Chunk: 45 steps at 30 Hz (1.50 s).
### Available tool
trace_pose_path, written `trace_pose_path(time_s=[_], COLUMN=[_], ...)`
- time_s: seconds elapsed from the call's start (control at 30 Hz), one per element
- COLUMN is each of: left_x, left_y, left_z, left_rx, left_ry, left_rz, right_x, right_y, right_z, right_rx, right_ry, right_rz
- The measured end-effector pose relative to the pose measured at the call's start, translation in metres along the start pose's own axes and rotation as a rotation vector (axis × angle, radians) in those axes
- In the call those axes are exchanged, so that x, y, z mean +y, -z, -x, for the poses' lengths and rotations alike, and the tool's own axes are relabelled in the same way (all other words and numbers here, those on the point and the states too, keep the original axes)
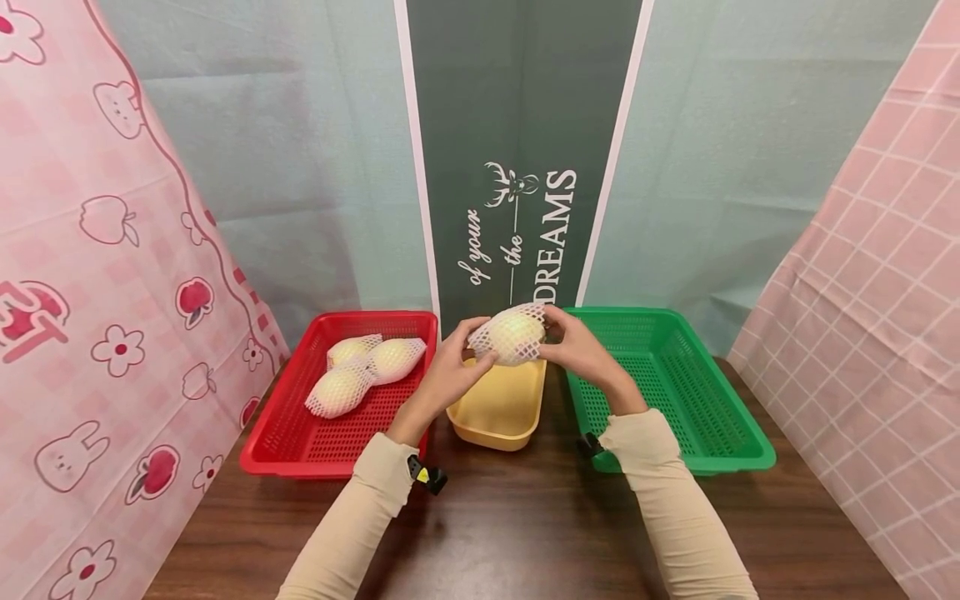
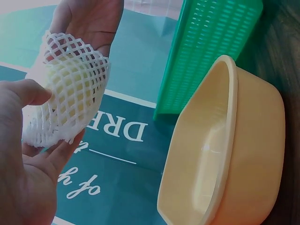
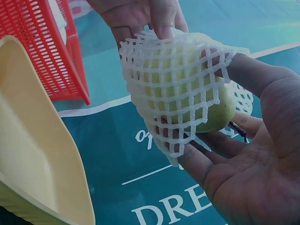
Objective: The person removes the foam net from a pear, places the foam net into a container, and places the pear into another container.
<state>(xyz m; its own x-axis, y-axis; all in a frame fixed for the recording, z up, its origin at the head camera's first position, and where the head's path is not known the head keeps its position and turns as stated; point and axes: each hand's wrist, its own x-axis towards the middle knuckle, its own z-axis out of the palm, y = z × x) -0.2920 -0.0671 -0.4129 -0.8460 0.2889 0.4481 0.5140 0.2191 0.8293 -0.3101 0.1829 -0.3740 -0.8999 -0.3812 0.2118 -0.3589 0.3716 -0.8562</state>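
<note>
Both hands hold a yellow-green pear in a white foam net over the middle of the table. The left hand grips the net-covered pear from the left, its thumb in front and fingers behind. At the net's other end, the right hand has its thumb and fingertips at the edge, showing through the mesh in the right wrist view. There the pear's bare end and dark stem stick out of the net. Below the hands stands a yellow plastic tub.
A red basket on the left holds three net-wrapped fruits. On the right stands a green basket. All stand on a dark wooden table, with a printed curtain behind and pink cloths at both sides.
</note>
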Motion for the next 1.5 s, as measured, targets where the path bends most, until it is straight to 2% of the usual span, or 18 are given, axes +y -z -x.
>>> trace_pose_path(time_s=[0.2, 0.67, 1.03, 1.5], left_x=[0.001, -0.001, 0.0, -0.003], left_y=[-0.002, -0.007, -0.014, -0.021], left_z=[-0.002, -0.005, -0.008, -0.013], left_rx=[0.04, 0.144, 0.217, 0.252], left_ry=[-0.027, -0.066, -0.055, -0.04], left_rz=[0.012, -0.031, -0.053, -0.083], right_x=[-0.002, 0.005, 0.008, 0.011], right_y=[0.004, 0.004, 0.008, 0.013], right_z=[0.001, 0.001, 0.001, 0.001], right_rx=[0.013, 0.039, 0.048, 0.039], right_ry=[-0.012, -0.003, -0.021, -0.034], right_rz=[0.006, -0.027, -0.025, -0.013])
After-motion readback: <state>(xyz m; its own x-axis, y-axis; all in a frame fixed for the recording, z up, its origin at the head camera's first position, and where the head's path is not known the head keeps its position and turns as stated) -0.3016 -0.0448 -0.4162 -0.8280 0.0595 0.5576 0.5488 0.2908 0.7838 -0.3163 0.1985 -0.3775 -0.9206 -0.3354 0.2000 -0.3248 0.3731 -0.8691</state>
